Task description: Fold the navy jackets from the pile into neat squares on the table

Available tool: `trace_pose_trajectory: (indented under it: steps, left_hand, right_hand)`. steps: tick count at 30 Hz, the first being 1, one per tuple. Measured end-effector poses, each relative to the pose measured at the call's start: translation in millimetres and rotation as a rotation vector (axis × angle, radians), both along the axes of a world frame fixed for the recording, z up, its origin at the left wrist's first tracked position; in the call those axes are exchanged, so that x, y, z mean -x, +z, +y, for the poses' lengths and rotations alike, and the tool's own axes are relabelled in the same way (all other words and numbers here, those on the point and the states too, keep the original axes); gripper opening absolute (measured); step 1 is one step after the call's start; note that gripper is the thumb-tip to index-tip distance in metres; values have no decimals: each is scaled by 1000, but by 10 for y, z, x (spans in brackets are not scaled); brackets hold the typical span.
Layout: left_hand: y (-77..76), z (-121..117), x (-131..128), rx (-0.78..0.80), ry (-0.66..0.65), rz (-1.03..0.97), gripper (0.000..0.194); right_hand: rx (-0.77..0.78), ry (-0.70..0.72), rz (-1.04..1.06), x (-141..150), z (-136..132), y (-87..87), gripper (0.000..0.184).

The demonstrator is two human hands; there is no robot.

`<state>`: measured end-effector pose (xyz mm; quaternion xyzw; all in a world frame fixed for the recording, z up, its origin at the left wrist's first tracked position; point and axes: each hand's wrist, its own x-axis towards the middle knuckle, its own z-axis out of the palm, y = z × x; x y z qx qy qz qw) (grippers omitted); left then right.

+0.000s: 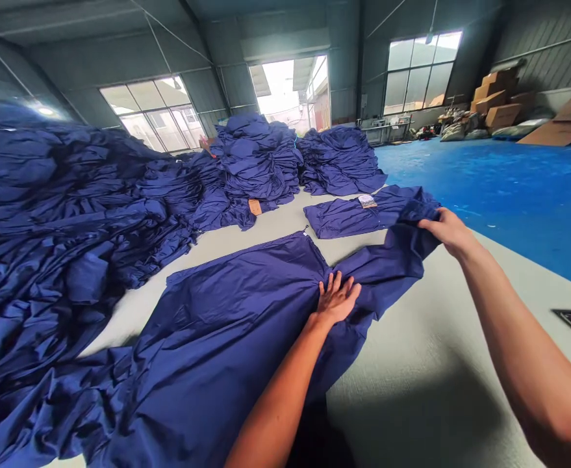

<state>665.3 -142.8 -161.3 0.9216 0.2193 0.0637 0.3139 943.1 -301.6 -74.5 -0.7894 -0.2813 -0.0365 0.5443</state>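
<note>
Your left hand lies open, palm down and fingers spread, on a navy cotton garment spread across the bench at lower centre of the frame. Your right hand, at centre right, is curled closed on the far end of the garment's sleeve, which runs between the two hands. Just beyond that hand lies a second navy garment, folded, bearing a paper tag. A large heap of navy garments fills the left of the frame; stacks of them stand at upper centre. Blue floor and cardboard boxes occupy the upper right.
</note>
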Motion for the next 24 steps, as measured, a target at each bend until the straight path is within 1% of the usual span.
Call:
trace_pose_trajectory:
  steps: [2, 4, 6, 8, 9, 10, 11, 13, 14, 16, 17, 18, 20, 22, 24]
  left_hand:
    - [224, 9, 104, 159, 8, -155, 68]
    - [507, 9, 269, 350, 9, -363, 71]
    - [793, -5, 485, 542, -18, -529, 74]
    - [1017, -31, 720, 731, -46, -620, 76]
    - [1090, -47, 832, 826, -46, -661, 75]
    - [1134, -63, 932, 896, -28, -698, 72]
    - [1152, -75, 1016, 927, 12, -728, 66]
    - [1126, -78, 1126, 939, 125, -793, 51]
    - [1097, -66, 1154, 944, 175, -825, 46]
    - [1044, -15, 1172, 991, 237, -888, 38]
    - [1031, 22, 1174, 1032, 256, -923, 35]
    - [1033, 63, 1180, 1077, 281, -961, 31]
    - [1085, 148, 1221, 1155, 361, -1035, 25]
    - [1188, 227, 1313, 1200, 449, -1074, 23]
    - [1313, 301, 1450, 1195, 499, -1076, 24]
  right_hand:
    - [-15, 38, -58, 457, 20, 193, 38]
    - [-23, 111, -227, 1007, 50, 354, 37]
    - [-5, 185, -389, 1580, 90, 461, 35]
    - [65, 290, -469, 2092, 141, 498, 35]
    - [96, 369, -507, 2303, 173, 490, 36]
    - [125, 463, -553, 2475, 207, 466, 40]
    - [152, 558, -600, 2609, 243, 428, 47]
    - [204, 721, -700, 2766, 318, 318, 69]
    - [234, 767, -742, 2800, 354, 251, 82]
    - [304, 775, -809, 2812, 422, 107, 104]
    - [342, 732, -829, 2800, 451, 38, 112]
    - [385, 659, -834, 2780, 478, -23, 117]
    - [488, 466, -800, 2720, 519, -106, 122]
    - [623, 287, -719, 2625, 536, -128, 118]
    - [778, 175, -622, 2495, 523, -105, 104]
